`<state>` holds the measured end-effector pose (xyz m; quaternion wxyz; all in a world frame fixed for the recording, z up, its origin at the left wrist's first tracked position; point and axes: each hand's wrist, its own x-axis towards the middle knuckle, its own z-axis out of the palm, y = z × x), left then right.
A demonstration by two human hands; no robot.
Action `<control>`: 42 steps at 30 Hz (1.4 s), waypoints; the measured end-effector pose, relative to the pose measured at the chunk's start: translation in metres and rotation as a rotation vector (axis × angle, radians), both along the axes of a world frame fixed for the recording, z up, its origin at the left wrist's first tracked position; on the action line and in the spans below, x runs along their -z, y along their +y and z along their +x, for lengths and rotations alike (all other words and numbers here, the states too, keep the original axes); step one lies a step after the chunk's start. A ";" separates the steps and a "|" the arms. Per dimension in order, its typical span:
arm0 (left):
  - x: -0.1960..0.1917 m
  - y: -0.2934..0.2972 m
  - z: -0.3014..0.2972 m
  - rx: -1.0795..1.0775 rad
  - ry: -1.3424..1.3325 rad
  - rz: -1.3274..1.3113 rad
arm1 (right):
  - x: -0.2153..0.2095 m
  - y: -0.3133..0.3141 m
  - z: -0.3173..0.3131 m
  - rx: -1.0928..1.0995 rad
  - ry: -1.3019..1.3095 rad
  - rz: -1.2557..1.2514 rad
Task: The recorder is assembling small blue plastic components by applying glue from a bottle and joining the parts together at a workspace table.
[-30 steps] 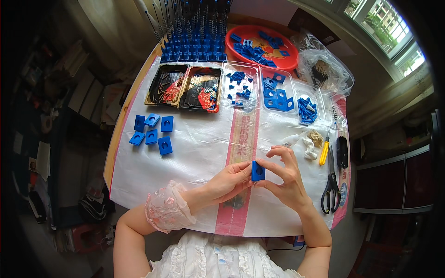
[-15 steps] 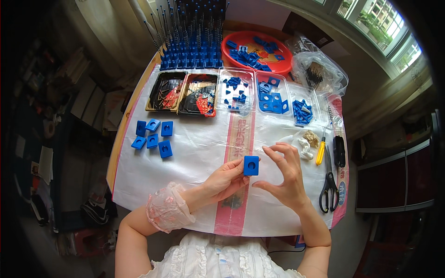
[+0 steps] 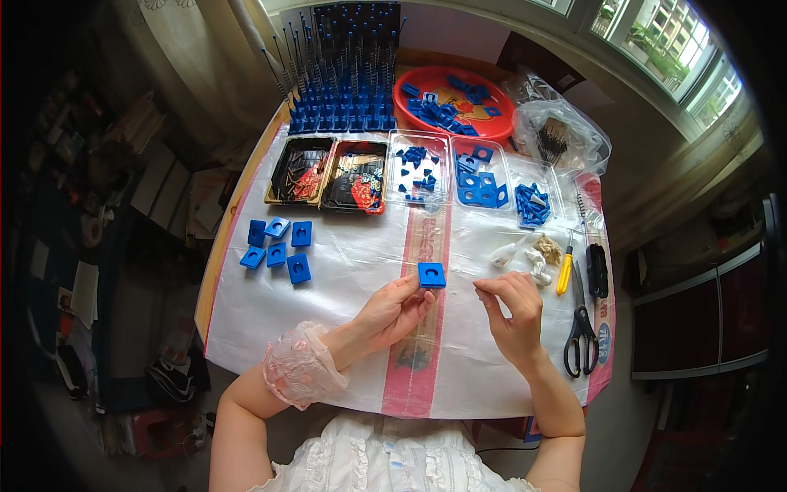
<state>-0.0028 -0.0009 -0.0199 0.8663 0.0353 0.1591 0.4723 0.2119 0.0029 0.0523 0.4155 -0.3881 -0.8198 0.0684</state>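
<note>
My left hand (image 3: 385, 316) pinches a blue plastic block (image 3: 431, 275) with a round hole in its face, above the middle of the table. The block is tilted, so one edge shows below the holed face. To the right, apart from the block, my right hand (image 3: 515, 312) has its thumb and index fingertips drawn together. Whether anything small sits between them is hidden. Several similar blue holed blocks (image 3: 299, 268) lie in a loose group on the left of the white sheet (image 3: 344, 246).
Along the back stand black trays (image 3: 298, 170) of small hardware, clear trays (image 3: 420, 166) of blue parts, a red basin (image 3: 502, 115), and a rack of blue pieces with springs and rods (image 3: 340, 115). At right lie a yellow-handled screwdriver (image 3: 564, 271), scissors (image 3: 581, 336) and a small white bottle (image 3: 502, 256).
The block in my left hand has tipped and moved slightly left and up. My right hand has gone from spread fingers beside the block to a pinch, a little farther right.
</note>
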 end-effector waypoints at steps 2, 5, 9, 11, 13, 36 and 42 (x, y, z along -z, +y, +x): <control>0.006 0.002 0.000 0.008 -0.047 -0.022 | 0.000 0.000 -0.002 -0.007 0.002 -0.004; 0.008 0.003 0.000 0.003 -0.083 -0.044 | 0.003 0.000 0.000 0.000 -0.040 -0.020; 0.005 0.002 -0.002 -0.009 -0.094 -0.057 | -0.001 -0.001 -0.005 0.027 -0.022 -0.077; 0.005 0.002 -0.002 -0.011 -0.104 -0.066 | -0.002 -0.001 -0.004 0.023 -0.039 -0.087; 0.006 0.002 -0.003 -0.007 -0.118 -0.069 | 0.001 0.000 -0.003 0.023 -0.047 -0.067; -0.010 -0.007 0.007 0.145 0.400 0.265 | 0.000 -0.003 -0.008 -0.137 -0.128 -0.104; -0.009 -0.007 0.007 0.161 0.423 0.270 | 0.003 -0.002 -0.007 -0.140 -0.145 -0.111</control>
